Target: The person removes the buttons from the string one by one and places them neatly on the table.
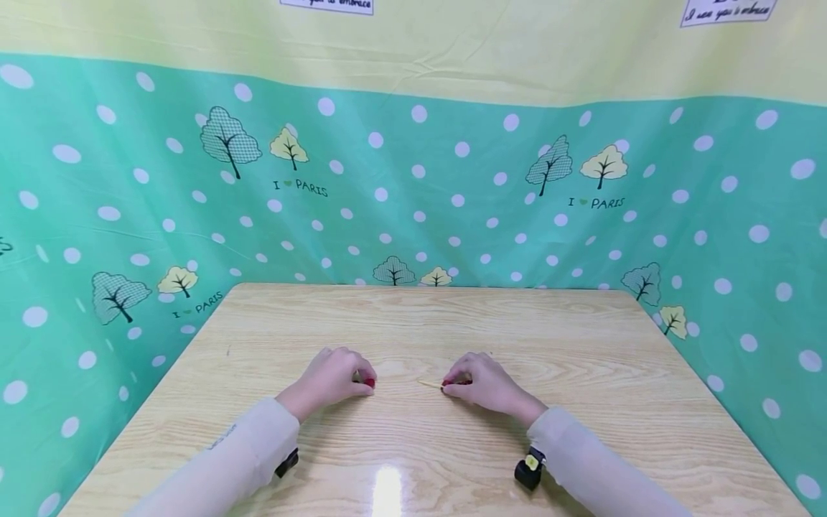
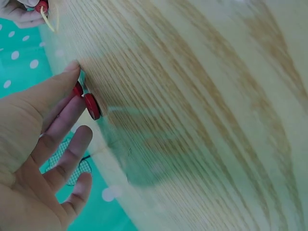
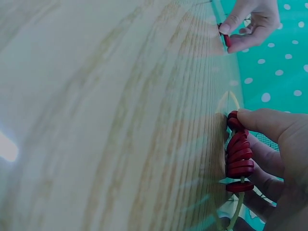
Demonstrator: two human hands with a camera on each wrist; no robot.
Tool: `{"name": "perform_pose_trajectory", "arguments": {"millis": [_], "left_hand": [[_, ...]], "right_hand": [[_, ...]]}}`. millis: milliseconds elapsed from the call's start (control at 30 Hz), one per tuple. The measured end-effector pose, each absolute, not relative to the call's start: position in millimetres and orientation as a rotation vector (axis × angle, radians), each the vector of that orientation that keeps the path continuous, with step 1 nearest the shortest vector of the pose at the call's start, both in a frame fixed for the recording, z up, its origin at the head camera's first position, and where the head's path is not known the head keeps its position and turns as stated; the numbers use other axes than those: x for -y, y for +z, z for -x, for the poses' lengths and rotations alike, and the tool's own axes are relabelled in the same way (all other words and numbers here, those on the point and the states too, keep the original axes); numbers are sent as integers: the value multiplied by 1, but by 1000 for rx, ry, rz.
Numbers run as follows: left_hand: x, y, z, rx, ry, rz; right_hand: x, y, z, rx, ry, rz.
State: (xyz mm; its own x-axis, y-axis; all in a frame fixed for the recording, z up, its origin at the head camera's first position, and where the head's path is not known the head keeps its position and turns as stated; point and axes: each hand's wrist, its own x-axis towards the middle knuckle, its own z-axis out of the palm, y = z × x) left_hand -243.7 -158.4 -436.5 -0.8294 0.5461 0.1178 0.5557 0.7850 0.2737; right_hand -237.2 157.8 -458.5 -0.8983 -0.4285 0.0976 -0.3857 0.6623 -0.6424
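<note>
My left hand point(image 1: 334, 377) is low over the left-middle of the table, pinching a red disc-shaped bead point(image 1: 370, 383) between thumb and forefinger. Two red pieces show at those fingers in the left wrist view, the nearer a flat bead point(image 2: 92, 106). My right hand point(image 1: 489, 385) holds a row of red beads point(image 3: 239, 155) threaded on a pale yellow cord point(image 3: 237, 211). One end of the cord point(image 1: 429, 383) sticks out past the right fingertips towards the left hand. A gap separates the two hands.
Both hands work just over a light wood-grain table point(image 1: 413, 323). A green dotted curtain point(image 1: 413, 194) with printed trees stands behind it and along both sides. Dark wrist cameras point(image 1: 530, 468) hang under the sleeves. Light glares on the table's near part.
</note>
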Motion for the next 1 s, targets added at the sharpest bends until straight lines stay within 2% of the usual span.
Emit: {"name": "perform_pose_trajectory", "arguments": {"millis": [733, 1000], "left_hand": [[150, -434, 245, 2969, -556, 820], [125, -428, 249, 2884, -630, 936]], "right_hand": [[-157, -456, 235, -2799, -1067, 674], [-161, -454, 235, -2778, -1056, 679]]}}
